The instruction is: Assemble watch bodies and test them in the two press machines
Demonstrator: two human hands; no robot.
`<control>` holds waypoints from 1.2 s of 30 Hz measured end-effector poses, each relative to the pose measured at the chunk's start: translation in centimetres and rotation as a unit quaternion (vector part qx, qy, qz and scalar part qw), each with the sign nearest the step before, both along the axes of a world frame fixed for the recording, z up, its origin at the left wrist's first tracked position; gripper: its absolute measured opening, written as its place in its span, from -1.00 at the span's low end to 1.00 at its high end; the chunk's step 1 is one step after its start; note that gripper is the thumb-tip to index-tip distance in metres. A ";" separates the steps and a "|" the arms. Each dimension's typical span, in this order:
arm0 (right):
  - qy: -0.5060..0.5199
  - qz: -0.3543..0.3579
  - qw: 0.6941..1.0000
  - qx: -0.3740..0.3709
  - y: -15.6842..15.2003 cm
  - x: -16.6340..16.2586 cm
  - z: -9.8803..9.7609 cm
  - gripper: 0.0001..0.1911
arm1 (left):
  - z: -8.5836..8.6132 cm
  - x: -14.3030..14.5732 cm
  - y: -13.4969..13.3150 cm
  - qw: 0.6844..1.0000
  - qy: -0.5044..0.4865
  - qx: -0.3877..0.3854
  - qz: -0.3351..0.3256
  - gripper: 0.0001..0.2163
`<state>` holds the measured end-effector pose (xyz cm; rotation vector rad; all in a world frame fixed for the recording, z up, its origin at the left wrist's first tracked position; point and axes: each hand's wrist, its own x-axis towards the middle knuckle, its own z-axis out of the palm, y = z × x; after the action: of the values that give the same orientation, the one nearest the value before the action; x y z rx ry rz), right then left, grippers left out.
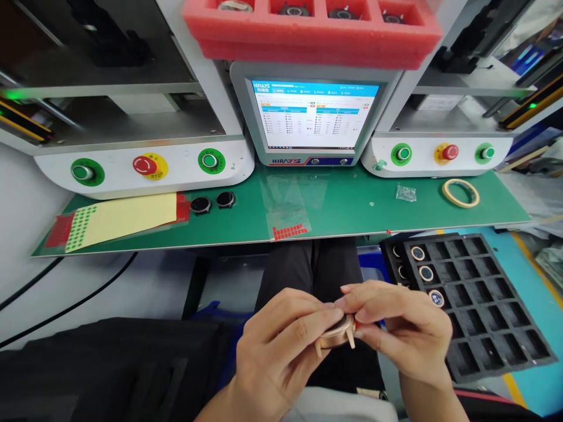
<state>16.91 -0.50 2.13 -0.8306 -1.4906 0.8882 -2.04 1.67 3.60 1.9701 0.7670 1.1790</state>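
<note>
A rose-gold watch case (336,337) with bare lugs is held over my lap, tilted, its dark face partly covered by fingers. My left hand (281,343) is closed around it, fingertips across the top. At the case's right side, my right hand (402,322) is closed in a pinch, thumb and fingertips against the edge. Between those fingertips shows a small red piece (356,323), mostly hidden. Two dark watch cases (201,205) lie on the green bench top (347,205) beyond my hands.
Right of my hands, a black compartment tray (479,299) holds several gold watches. On the bench are a yellow sheet with green dots (127,220), red stickers on clear film (290,232), and a tape roll (460,193). Behind stand a monitor (312,117), button panels (176,164) and pink foam (316,44).
</note>
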 end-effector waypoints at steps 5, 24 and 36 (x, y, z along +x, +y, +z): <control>-0.038 0.012 0.999 0.017 0.0 0.2 0.2 -0.86 | -0.4 -0.2 0.0 1.000 0.008 0.007 -0.007 -0.78; -0.206 -0.140 0.960 0.128 -1.1 -0.5 1.9 -0.77 | -1.5 0.7 -0.4 0.996 -0.058 0.052 0.042 -0.63; 0.114 -0.353 0.914 -0.165 1.0 0.4 -7.0 -0.93 | -2.9 0.9 -0.5 0.970 -0.112 0.029 0.213 -0.60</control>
<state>17.32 0.54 -4.85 -1.3509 -0.7400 0.6530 -1.18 1.15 0.67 1.7223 1.0775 1.6584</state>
